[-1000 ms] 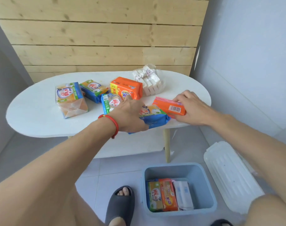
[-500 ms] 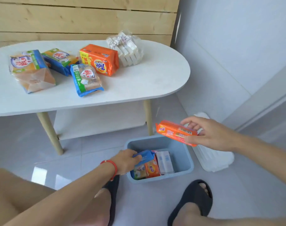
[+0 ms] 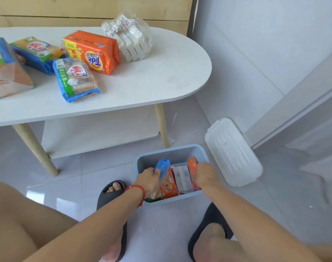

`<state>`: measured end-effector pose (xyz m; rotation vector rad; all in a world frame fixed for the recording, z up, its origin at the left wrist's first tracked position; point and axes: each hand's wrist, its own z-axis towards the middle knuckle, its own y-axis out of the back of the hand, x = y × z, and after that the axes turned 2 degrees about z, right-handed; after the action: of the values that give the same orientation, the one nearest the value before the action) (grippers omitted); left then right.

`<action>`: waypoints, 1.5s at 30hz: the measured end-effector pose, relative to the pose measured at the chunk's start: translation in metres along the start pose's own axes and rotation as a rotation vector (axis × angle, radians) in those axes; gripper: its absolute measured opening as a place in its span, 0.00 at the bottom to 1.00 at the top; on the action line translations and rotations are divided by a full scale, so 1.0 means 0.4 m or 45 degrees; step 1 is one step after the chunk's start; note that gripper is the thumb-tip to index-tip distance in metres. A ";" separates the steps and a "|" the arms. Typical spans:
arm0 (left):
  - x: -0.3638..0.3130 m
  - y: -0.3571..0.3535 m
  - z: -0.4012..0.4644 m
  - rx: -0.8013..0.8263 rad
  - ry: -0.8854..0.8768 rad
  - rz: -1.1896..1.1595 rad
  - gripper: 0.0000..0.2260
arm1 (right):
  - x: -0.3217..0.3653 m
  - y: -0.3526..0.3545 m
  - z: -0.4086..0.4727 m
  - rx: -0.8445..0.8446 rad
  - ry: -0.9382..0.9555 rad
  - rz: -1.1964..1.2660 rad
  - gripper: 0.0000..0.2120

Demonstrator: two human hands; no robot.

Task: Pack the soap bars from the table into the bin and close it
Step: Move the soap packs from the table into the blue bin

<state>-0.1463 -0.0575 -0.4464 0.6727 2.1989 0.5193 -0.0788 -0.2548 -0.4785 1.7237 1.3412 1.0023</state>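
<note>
A light blue bin (image 3: 172,153) stands open on the floor between my feet. My left hand (image 3: 149,181) grips a blue soap pack (image 3: 163,167) on edge at the bin's left side. At the right side my right hand (image 3: 206,176) holds an orange soap bar (image 3: 192,165) upright inside the bin. Between them lie an orange soap pack (image 3: 169,187) and a white one (image 3: 181,178). On the white table (image 3: 161,72) remain an orange Tide pack (image 3: 94,52), a blue-green pack (image 3: 74,79), two more packs at the left (image 3: 36,52) (image 3: 4,70) and a clear bag of white bars (image 3: 130,38).
The bin's white lid (image 3: 233,152) lies on the floor to the right of the bin, by the wall. Wooden table legs (image 3: 162,125) stand just behind the bin. My feet in dark slippers (image 3: 112,193) flank the bin on the grey tiles.
Both hands have carried their soap from the table down to the bin. The orange bar, held above the bin half a second ago, is now inside it. My view has tilted down.
</note>
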 end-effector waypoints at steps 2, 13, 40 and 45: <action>0.002 -0.012 0.006 0.019 0.008 0.023 0.19 | -0.018 -0.030 0.017 0.031 0.043 -0.109 0.18; 0.011 -0.021 0.025 -0.054 0.021 0.032 0.18 | -0.014 -0.094 0.060 0.310 0.130 -0.438 0.15; -0.011 -0.063 0.057 -0.068 -0.319 0.102 0.17 | 0.008 0.061 0.008 0.126 1.045 -0.121 0.27; -0.037 -0.077 0.044 -0.128 -0.438 0.019 0.16 | -0.029 0.045 -0.009 -0.330 1.124 -0.330 0.18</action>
<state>-0.1335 -0.0879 -0.4661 0.6707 1.8361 0.4789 -0.0764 -0.2693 -0.4624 0.8766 1.7879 1.7858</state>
